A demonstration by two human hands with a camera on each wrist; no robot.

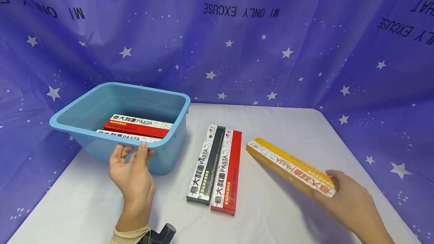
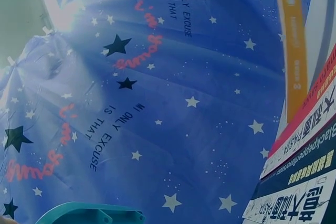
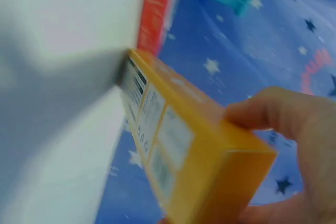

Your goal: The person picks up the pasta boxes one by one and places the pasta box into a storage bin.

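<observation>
My right hand [image 1: 350, 200] grips the near end of a yellow pasta box [image 1: 288, 165], which is tilted with its near end raised over the table; the right wrist view shows the thumb and fingers around the box's [image 3: 205, 156] end. With my left hand [image 1: 133, 176] I hold the front rim of a blue plastic basin [image 1: 169, 157], fingertips under the lip and thumb on the outside. Inside the basin lie a red tomato sauce pasta box [image 1: 139, 125] and a second pasta box [image 1: 127, 136], mostly hidden by the rim.
Between the basin and the yellow box, a black pepper pasta box [image 1: 206, 165] and a red tomato sauce pasta box [image 1: 227, 172] lie side by side on the white table [image 1: 271, 221]. A purple starry curtain [image 1: 217, 48] hangs behind and along the sides.
</observation>
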